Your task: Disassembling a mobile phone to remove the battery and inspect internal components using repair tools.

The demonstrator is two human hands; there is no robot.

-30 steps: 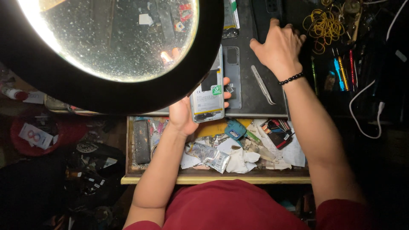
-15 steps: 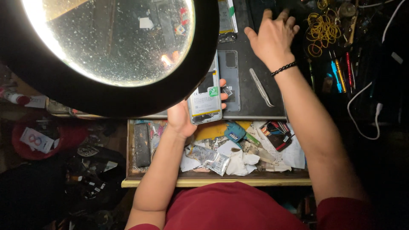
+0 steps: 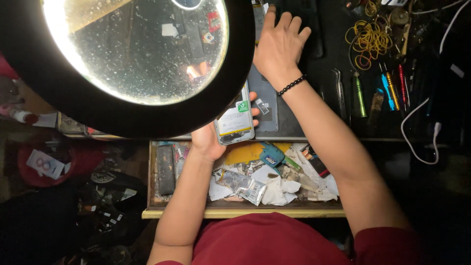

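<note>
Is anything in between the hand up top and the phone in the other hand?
Nothing visible blocks the way. The right hand lies flat on the dark mat above; the left hand holds the opened phone below it. Only a flat grey phone back cover lies between them on the mat.

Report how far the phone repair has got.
Done: the phone looks opened, its battery showing, and a grey back cover lies on the bench. In hand: the left hand holds the phone; the right hand reaches up the mat. Left: tweezers and screwdrivers lie untouched; the cover is still off.
</note>
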